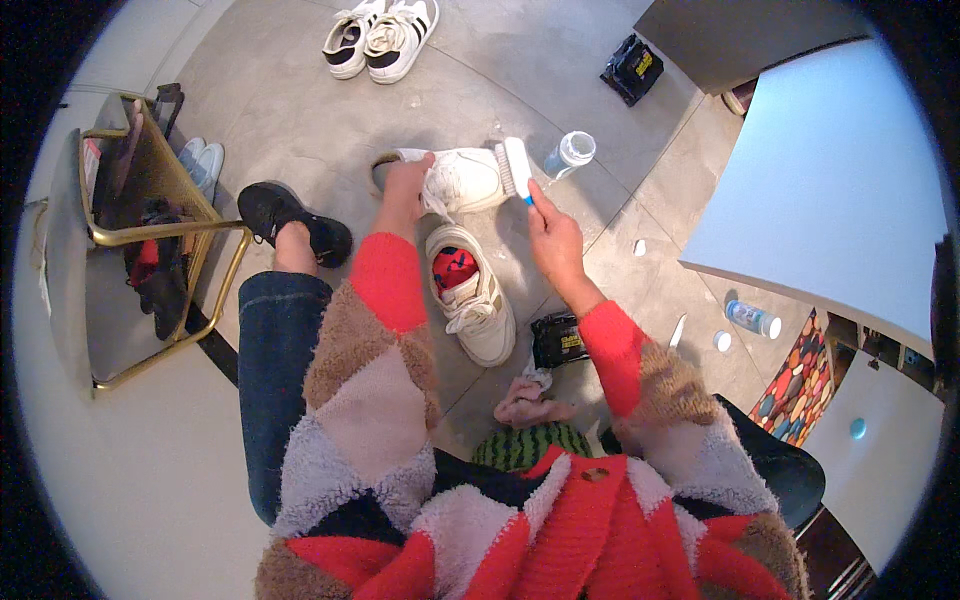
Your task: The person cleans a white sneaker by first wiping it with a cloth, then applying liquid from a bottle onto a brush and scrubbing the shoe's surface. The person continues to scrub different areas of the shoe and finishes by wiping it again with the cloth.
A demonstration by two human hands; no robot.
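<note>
My left hand (409,180) grips a white sneaker (469,180) at its ankle opening, the toe pointing right. In my right hand (553,236) is a white scrub brush (517,161) with a blue part on its handle. Its bristles meet the sneaker's toe. Just below stands a second pale sneaker (484,322) with a red and dark patterned thing (454,268) inside its opening. To the right of the brush an open white-rimmed container (574,152) rests on the floor.
Black wipes packs (559,339) lie by my right forearm and at the upper right (632,69). A crumpled pink cloth (529,401) is near a watermelon-patterned object (532,444). White striped sneakers (382,37) stand far ahead. A gold-framed rack (169,232) is left; a bottle (752,319) lies right, by the table (825,187).
</note>
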